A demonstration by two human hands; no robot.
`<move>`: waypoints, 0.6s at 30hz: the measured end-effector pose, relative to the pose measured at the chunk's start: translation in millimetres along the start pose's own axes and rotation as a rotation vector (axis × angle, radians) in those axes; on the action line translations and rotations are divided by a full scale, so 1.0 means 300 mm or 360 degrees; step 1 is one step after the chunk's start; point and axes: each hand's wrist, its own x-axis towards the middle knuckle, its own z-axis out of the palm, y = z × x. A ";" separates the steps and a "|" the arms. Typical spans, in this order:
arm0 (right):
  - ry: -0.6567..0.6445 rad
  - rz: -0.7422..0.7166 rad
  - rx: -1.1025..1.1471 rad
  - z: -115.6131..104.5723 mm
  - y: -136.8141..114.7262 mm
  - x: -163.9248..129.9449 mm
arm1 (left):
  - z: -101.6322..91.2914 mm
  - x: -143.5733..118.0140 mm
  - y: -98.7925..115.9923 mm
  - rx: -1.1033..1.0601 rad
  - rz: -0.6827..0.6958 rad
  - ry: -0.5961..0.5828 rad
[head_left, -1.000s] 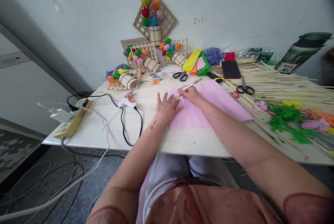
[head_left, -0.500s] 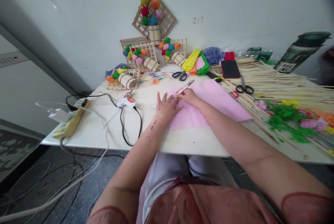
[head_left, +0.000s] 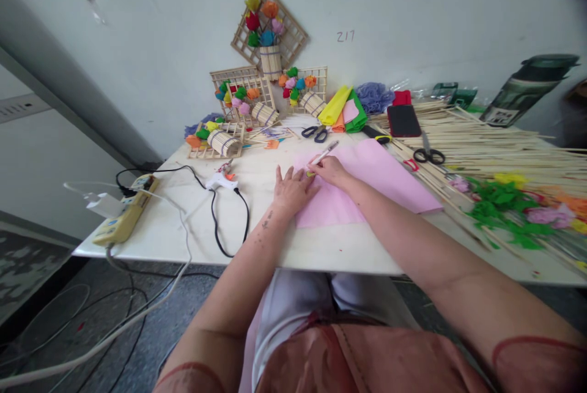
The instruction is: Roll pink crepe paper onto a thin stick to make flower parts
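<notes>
A sheet of pink paper [head_left: 380, 188] lies on the white table [head_left: 321, 252] in front of me. My left hand [head_left: 292, 190] rests flat with spread fingers over the paper's left edge. In my right hand [head_left: 331, 171] is a white pen [head_left: 326, 151], its tip down near the left fingertips and its top leaning away to the right. Between the two hands, at the pen tip, shows a small yellowish thing [head_left: 310, 173] that I cannot make out. The pen's point itself is hidden by the fingers.
A white glue gun [head_left: 221, 181] with a black cord lies left, near a yellow power strip [head_left: 123, 216]. Behind are stick lattices with paper flowers [head_left: 223, 142], scissors [head_left: 315, 132] and folded paper [head_left: 336, 106]. Right: wooden sticks [head_left: 481, 148], a phone [head_left: 403, 121], black-handled scissors [head_left: 429, 155], a bottle [head_left: 527, 90].
My right hand and the pen have shifted very slightly at the same spot on the pink paper. My left hand stays flat in place; the view has tilted a little.
</notes>
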 end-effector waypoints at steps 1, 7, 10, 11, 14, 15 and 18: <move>0.0017 -0.0004 0.0008 0.001 0.001 0.001 | -0.002 0.000 -0.001 -0.0005 -0.0002 -0.0023; 0.0044 -0.0147 0.0231 0.010 0.019 0.017 | -0.013 -0.002 -0.012 -0.0039 0.0030 -0.0140; -0.0001 -0.0150 0.0224 0.009 0.021 0.017 | -0.013 0.000 -0.017 -0.0082 0.0030 -0.0198; -0.0021 -0.0139 0.0187 0.009 0.020 0.015 | -0.013 0.001 -0.018 -0.0095 0.0023 -0.0222; -0.0073 -0.0098 0.0039 0.008 0.013 0.007 | -0.013 0.002 -0.019 -0.0125 0.0007 -0.0279; -0.0083 -0.0085 -0.0013 0.007 0.010 0.004 | -0.013 0.002 -0.019 -0.0131 0.0007 -0.0289; -0.0101 -0.0051 -0.0154 0.005 -0.001 -0.002 | -0.013 0.002 -0.020 -0.0142 0.0005 -0.0301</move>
